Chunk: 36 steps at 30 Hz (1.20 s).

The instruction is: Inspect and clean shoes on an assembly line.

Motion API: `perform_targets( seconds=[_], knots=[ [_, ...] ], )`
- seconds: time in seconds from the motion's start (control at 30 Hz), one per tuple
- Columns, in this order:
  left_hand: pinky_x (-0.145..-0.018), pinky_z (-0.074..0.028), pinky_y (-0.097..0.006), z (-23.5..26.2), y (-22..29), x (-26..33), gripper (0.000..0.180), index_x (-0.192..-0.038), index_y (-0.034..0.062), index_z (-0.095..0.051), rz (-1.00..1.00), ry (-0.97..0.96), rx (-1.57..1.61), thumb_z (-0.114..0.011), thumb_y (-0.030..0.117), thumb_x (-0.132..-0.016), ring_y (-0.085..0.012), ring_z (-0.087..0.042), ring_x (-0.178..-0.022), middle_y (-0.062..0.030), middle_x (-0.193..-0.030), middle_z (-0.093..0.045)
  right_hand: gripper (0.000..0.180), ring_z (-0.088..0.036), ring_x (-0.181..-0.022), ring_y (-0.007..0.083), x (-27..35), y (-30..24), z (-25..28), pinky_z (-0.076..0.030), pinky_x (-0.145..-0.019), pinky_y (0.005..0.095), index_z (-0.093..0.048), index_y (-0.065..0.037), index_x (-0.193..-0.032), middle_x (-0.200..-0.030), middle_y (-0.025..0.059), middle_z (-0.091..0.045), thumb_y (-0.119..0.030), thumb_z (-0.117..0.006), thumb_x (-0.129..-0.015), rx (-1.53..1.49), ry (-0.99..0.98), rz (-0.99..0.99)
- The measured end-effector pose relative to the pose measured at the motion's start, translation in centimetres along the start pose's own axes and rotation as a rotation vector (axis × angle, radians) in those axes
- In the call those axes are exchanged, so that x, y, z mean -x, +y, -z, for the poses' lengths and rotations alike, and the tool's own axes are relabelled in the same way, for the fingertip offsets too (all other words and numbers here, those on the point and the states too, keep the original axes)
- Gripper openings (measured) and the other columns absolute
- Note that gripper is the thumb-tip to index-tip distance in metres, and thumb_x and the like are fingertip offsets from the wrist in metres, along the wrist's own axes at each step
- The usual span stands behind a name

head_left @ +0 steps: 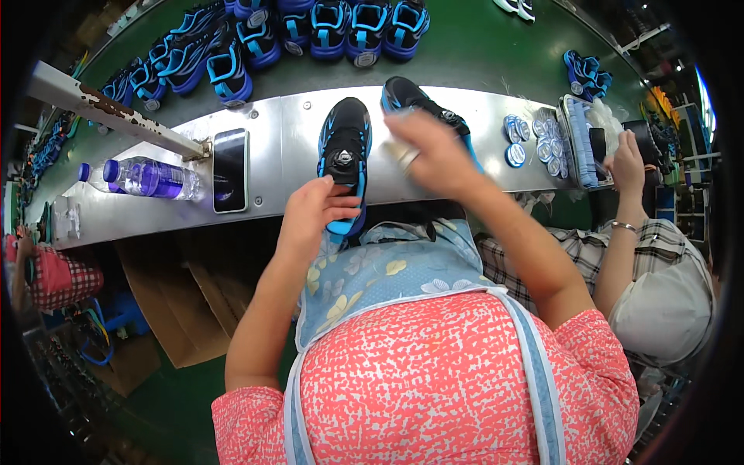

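A black sneaker point(345, 128) with blue trim and a round dial on its tongue lies on the metal bench edge, toe pointing away from me. My left hand point(319, 208) grips it at the heel, with fingers curled over the collar by the opening. The other sneaker point(404, 94) lies just to the right, tilted, and is partly covered by my right hand point(435, 151). That hand is smeared by motion. A pale band shows at its fingers; whether it holds anything is hidden.
Rows of similar sneakers point(328, 31) stand on the green belt ahead. Left are a phone point(231, 170), purple-capped bottles point(155, 178) and a post point(116, 112). Right are round blue-and-silver discs point(550, 147) and a basket point(578, 143); a co-worker's hand point(628, 163) is beside it.
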<state>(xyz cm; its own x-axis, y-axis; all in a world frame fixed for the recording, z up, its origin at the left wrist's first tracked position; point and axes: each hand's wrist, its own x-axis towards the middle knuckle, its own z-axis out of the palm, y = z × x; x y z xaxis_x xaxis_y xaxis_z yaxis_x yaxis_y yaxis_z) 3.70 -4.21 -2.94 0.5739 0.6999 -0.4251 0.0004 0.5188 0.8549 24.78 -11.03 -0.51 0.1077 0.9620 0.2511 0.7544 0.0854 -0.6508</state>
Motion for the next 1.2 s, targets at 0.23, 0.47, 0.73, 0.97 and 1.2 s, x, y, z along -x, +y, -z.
perform_targets(
  seconds=[0.23, 0.47, 0.73, 0.97, 1.2],
  knots=[
    [-0.073, -0.050, -0.031, -3.2, 0.9, 2.5, 0.058, -0.138, 0.0048, -0.035, -0.478, -0.003, -0.929, -0.059, 0.013, -0.086, -0.0231, -0.064, -0.080, -0.0213, -0.100, -0.062, 0.043, -0.064, -0.087, 0.0272, 1.5, 5.3, 4.2, -0.049, -0.082, 0.0345, -0.056, -0.010, -0.123, -0.098, 0.0170, -0.066, -0.039, -0.039, -0.096, -0.123, -0.182, -0.851],
    [-0.063, -0.047, -0.049, -4.0, 1.8, -1.9, 0.077, -0.143, 0.0099, -0.027, -0.267, 0.048, -1.382, -0.066, 0.026, -0.078, -0.0429, -0.061, -0.066, -0.0229, -0.067, -0.061, 0.085, -0.056, -0.104, 0.0427, 2.1, 0.3, 0.4, -0.041, -0.092, 0.0420, -0.027, 0.013, -0.135, -0.107, 0.0348, -0.056, -0.052, -0.054, -0.087, -0.078, -0.390, -0.455],
    [-0.065, -0.048, -0.045, -5.1, 1.9, -7.3, 0.059, -0.130, 0.0133, -0.047, -0.440, -0.067, -1.359, -0.064, 0.010, -0.073, -0.0381, -0.063, -0.070, -0.0191, -0.073, -0.064, 0.036, -0.063, -0.098, 0.0228, -3.9, 4.7, 8.8, -0.047, -0.085, 0.0327, -0.059, -0.009, -0.121, -0.110, 0.0137, -0.065, -0.027, -0.059, -0.090, -0.186, -0.218, -0.237],
    [-0.066, -0.045, -0.026, -15.0, 9.0, -17.9, 0.054, -0.126, 0.0103, -0.054, -0.596, -0.700, -0.505, -0.053, -0.003, -0.073, -0.0096, -0.058, -0.076, -0.0016, -0.094, -0.067, 0.025, -0.061, -0.075, 0.0078, -5.7, 14.5, 22.5, -0.050, -0.067, 0.0208, -0.062, -0.005, -0.114, -0.093, 0.0035, -0.064, -0.010, -0.049, -0.094, -0.542, 0.776, -0.333],
    [-0.069, -0.048, -0.047, -27.9, 8.7, -29.4, 0.060, -0.132, 0.0069, -0.043, -0.808, -0.055, -1.139, -0.056, 0.005, -0.073, -0.0392, -0.062, -0.075, -0.0231, -0.073, -0.062, 0.025, -0.062, -0.073, 0.0102, -4.0, 29.4, 33.7, -0.050, -0.061, 0.0242, -0.066, -0.007, -0.108, -0.087, 0.0054, -0.066, -0.022, -0.060, -0.088, -0.171, 0.987, -0.651]
  ],
)
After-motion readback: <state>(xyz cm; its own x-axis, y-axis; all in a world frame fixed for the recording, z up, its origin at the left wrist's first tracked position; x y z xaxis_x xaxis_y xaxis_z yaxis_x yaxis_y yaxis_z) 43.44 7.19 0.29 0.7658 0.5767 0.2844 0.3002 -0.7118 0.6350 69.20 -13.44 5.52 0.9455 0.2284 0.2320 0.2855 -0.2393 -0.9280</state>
